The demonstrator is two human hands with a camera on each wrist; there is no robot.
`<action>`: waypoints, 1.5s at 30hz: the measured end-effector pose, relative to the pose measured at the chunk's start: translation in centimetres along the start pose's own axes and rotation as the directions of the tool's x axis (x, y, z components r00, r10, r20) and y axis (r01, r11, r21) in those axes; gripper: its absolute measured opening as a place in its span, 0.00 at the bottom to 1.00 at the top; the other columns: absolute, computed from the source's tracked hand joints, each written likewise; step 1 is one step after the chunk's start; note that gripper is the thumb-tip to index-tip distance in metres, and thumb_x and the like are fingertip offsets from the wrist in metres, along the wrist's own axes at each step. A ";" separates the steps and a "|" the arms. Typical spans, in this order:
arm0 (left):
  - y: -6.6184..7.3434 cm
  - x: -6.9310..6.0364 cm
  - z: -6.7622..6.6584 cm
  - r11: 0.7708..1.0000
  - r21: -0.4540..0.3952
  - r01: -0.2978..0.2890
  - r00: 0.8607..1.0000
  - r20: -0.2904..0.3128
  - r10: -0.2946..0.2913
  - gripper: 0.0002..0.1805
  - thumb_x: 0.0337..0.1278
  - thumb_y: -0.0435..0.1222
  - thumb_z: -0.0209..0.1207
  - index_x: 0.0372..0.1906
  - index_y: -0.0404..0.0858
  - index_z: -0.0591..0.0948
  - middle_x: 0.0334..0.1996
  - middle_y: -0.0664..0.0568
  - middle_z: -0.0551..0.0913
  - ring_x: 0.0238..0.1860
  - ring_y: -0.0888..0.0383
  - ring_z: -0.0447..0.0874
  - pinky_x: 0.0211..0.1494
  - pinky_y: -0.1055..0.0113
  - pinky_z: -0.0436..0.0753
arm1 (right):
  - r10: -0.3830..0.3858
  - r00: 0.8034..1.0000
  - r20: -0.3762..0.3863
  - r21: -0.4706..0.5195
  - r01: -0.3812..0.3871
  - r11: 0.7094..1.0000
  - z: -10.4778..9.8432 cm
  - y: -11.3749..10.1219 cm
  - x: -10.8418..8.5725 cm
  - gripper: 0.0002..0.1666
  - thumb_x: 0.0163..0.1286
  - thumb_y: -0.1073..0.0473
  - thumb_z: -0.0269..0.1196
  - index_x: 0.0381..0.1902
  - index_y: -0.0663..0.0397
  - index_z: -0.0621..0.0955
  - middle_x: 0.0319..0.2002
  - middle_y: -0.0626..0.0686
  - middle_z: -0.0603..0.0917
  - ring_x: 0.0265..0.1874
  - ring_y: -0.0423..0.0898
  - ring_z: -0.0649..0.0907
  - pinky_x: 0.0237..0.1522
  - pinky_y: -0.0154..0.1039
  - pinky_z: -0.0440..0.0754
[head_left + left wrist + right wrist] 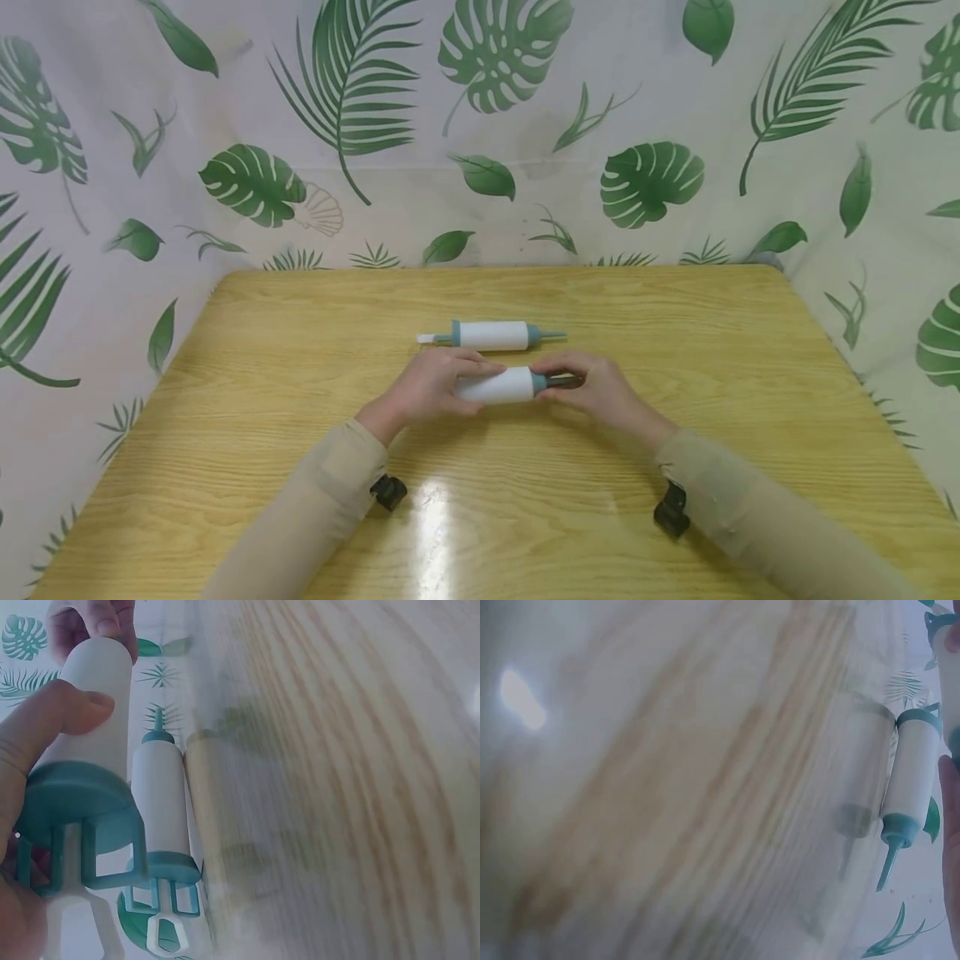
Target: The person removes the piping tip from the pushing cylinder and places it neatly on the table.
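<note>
A white cylinder with teal ends lies across both hands. My left hand grips its left part, the thumb along the white barrel. In the left wrist view its teal flanged end with a pale loop handle faces the camera. My right hand pinches the teal right end with thumb and fingers, around a dark thin part. In the right wrist view only some fingers show at the edge. Just behind, a second such cylinder lies untouched, its thin teal nozzle pointing right.
The wooden table spreads around the hands and ends at a leaf-patterned backdrop. Each wrist carries a small black device, one at the left sleeve and one at the right sleeve.
</note>
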State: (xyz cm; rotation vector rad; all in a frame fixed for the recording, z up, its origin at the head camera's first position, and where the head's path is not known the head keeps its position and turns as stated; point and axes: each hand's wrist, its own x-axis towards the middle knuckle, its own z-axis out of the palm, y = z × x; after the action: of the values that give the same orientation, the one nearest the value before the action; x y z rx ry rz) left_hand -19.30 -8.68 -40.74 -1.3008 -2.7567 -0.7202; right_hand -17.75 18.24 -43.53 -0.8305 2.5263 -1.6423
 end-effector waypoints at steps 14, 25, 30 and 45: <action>-0.2 -0.7 0.2 0.999 0.026 -0.019 0.999 -0.032 0.020 0.30 0.43 0.38 0.73 0.58 0.48 0.80 0.51 0.53 0.80 0.50 0.54 0.78 0.50 0.61 0.79 | 0.202 0.962 0.182 0.043 -0.213 0.976 -0.4 0.1 0.0 0.30 0.62 0.54 0.67 0.59 0.61 0.74 0.54 0.59 0.78 0.50 0.56 0.80 0.48 0.44 0.81; 0.0 -0.9 0.3 0.998 0.039 -0.047 0.997 -0.059 0.049 0.30 0.43 0.37 0.73 0.57 0.48 0.81 0.50 0.54 0.80 0.49 0.55 0.78 0.49 0.63 0.80 | 0.314 0.922 0.224 0.086 -0.340 0.936 -0.4 0.0 0.1 0.25 0.72 0.48 0.56 0.52 0.65 0.78 0.38 0.58 0.85 0.36 0.50 0.85 0.38 0.41 0.84; -0.1 -1.1 0.4 0.998 0.048 -0.045 0.996 -0.073 0.049 0.30 0.43 0.37 0.73 0.58 0.48 0.81 0.50 0.54 0.80 0.49 0.55 0.77 0.48 0.62 0.80 | 0.321 0.922 0.216 0.140 -0.354 0.924 -0.4 -0.3 0.1 0.29 0.68 0.49 0.61 0.57 0.67 0.75 0.46 0.61 0.82 0.43 0.53 0.84 0.44 0.43 0.83; -0.3 -1.2 0.4 0.996 0.072 -0.049 0.996 -0.068 0.054 0.30 0.44 0.38 0.73 0.58 0.50 0.81 0.50 0.55 0.79 0.49 0.56 0.78 0.47 0.62 0.80 | 0.250 0.958 0.136 0.032 -0.257 0.966 -0.4 -0.2 -0.1 0.29 0.60 0.55 0.70 0.57 0.58 0.77 0.53 0.56 0.80 0.53 0.52 0.79 0.54 0.46 0.77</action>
State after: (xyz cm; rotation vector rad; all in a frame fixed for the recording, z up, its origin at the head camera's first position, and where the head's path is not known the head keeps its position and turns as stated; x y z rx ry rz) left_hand -18.65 -9.51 -41.44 -1.3017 -2.6577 -0.6472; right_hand -17.71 18.56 -43.22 -0.5607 2.3761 -1.5104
